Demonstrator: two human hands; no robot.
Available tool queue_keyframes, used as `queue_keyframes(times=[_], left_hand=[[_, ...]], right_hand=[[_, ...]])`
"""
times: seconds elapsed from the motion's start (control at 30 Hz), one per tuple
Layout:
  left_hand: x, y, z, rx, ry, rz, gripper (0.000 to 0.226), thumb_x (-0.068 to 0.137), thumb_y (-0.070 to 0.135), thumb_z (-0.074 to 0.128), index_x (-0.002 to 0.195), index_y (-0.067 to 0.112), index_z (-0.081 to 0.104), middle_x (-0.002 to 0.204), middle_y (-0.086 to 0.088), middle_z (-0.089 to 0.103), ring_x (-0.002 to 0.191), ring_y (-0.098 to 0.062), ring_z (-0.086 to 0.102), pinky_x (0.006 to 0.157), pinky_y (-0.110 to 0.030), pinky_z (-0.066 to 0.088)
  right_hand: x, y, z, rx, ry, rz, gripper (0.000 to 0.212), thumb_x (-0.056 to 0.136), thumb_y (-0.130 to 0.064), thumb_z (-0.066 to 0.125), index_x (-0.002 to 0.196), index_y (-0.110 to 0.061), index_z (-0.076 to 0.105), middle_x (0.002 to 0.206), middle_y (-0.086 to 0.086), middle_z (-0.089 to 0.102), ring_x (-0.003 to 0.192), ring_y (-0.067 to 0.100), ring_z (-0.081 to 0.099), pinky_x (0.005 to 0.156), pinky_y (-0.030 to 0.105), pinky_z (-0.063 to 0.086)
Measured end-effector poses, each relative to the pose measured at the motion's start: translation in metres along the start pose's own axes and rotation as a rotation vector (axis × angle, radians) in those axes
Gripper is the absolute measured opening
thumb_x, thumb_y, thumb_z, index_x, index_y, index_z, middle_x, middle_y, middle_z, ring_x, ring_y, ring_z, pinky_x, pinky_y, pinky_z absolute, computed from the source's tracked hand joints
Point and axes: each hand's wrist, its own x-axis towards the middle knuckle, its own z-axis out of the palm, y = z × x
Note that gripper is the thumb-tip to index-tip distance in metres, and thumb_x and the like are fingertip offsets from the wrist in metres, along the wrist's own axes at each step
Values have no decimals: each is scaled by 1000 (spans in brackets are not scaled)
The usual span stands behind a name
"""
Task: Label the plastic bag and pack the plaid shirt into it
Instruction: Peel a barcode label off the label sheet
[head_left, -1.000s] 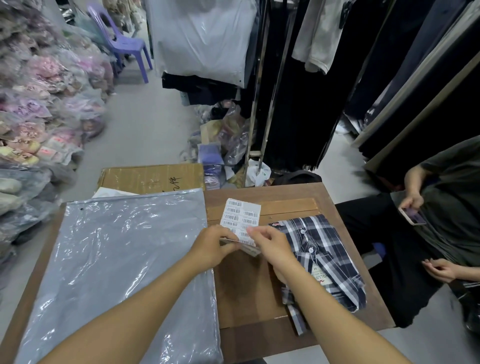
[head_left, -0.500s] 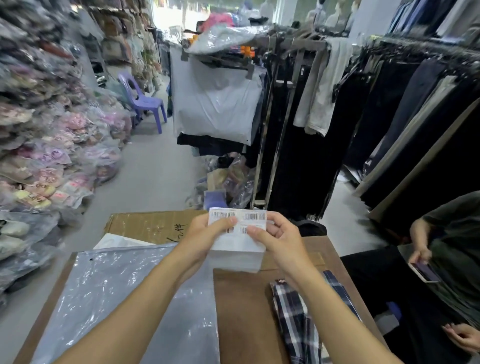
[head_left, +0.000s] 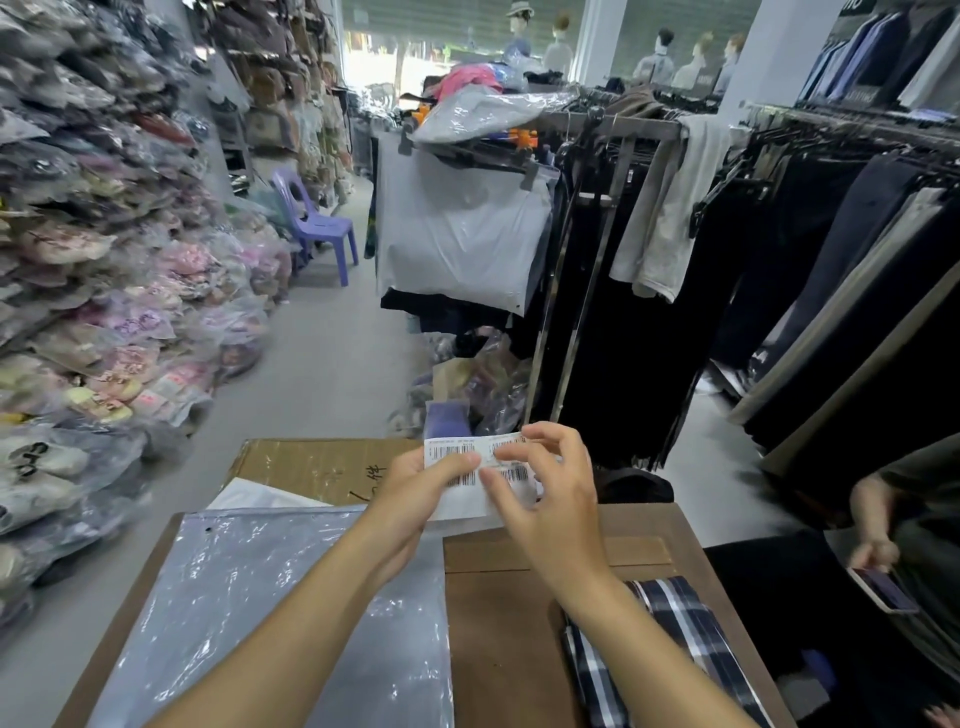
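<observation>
A white sheet of barcode labels (head_left: 470, 470) is held up above the far edge of the wooden table (head_left: 498, 623). My left hand (head_left: 421, 488) grips its left side with the thumb on a barcode. My right hand (head_left: 545, 483) pinches a label at the sheet's right edge. A grey-clear plastic bag (head_left: 249, 613) lies flat on the left half of the table. The folded navy and white plaid shirt (head_left: 691, 623) rests at the table's right, partly hidden by my right forearm.
A cardboard box (head_left: 306, 462) stands behind the table. Bagged goods (head_left: 104, 312) pile up on the left. Racks of dark clothes (head_left: 779, 260) fill the right. A seated person holds a phone (head_left: 883, 590) at the far right. A purple chair (head_left: 317, 223) stands in the aisle.
The label sheet and both hands rose from over the table to in front of me. The view tilted upward, and my right fingers shifted onto a label at the sheet's edge.
</observation>
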Motion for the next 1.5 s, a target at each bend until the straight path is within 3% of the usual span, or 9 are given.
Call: queue_keyframes(times=[0.27, 0.67, 0.8, 0.97, 1.1, 1.2, 1.33, 1.4, 1.5], left_hand=[[2, -3, -4, 2, -23, 7, 17, 88, 14, 67, 100, 7, 76, 101, -16, 77, 93, -26, 71, 92, -43, 52], [4, -5, -6, 120, -39, -8, 18, 88, 15, 68, 103, 8, 75, 102, -13, 77, 98, -27, 71, 92, -41, 52], [5, -11, -8, 192, -5, 15, 15, 87, 21, 70, 99, 13, 76, 96, -7, 79, 89, -22, 73, 81, -36, 55], [8, -17, -10, 264, 24, 32, 17, 89, 27, 70, 101, 17, 76, 96, 1, 79, 92, -17, 73, 78, -28, 55], [12, -21, -9, 258, 68, 54, 16, 93, 22, 65, 108, 17, 68, 100, 3, 76, 91, -11, 70, 72, -21, 51], [16, -22, -9, 253, 162, 80, 23, 95, 18, 62, 114, 16, 48, 101, -2, 71, 87, -14, 67, 69, -25, 51], [22, -29, -14, 357, 200, 165, 32, 97, 16, 58, 109, 27, 31, 95, -5, 73, 82, -22, 70, 67, -35, 54], [24, -33, -17, 484, 203, 219, 27, 97, 19, 56, 107, 34, 35, 100, -2, 71, 88, -23, 70, 73, -42, 56], [23, -32, -22, 537, 158, 247, 11, 92, 22, 65, 101, 28, 64, 105, 9, 67, 101, -16, 63, 76, -27, 51]], right_hand=[[0, -4, 1, 74, -40, 70, 11, 85, -35, 76, 93, -27, 74, 114, -11, 52, 102, 2, 59, 82, 6, 42], [0, -2, -1, 170, -63, 147, 7, 90, -19, 69, 84, -21, 73, 101, -10, 62, 99, 4, 60, 80, 21, 50], [2, 3, -2, 247, -96, 328, 11, 93, -23, 63, 82, -22, 66, 99, -5, 63, 92, 5, 59, 76, 23, 46], [5, 8, -4, 572, -108, 770, 15, 95, -20, 55, 91, -10, 65, 107, 17, 70, 104, 32, 67, 88, 54, 57], [6, 14, -14, 791, -50, 983, 26, 98, -15, 50, 114, -1, 65, 112, 15, 71, 104, 25, 69, 92, 43, 57], [2, 22, -21, 837, -39, 1069, 27, 99, -15, 49, 118, -1, 62, 101, 9, 70, 77, 17, 66, 68, 34, 51], [-6, 31, -25, 960, -156, 1146, 19, 98, -15, 46, 100, -1, 60, 114, 16, 71, 68, 24, 68, 57, 33, 53], [-9, 35, -26, 1005, -115, 1144, 19, 98, -15, 45, 85, -6, 56, 113, 17, 72, 66, 22, 67, 56, 30, 52], [-10, 43, -28, 1010, -11, 1149, 15, 99, -16, 47, 102, -5, 58, 109, 18, 72, 65, 21, 69, 55, 28, 54]])
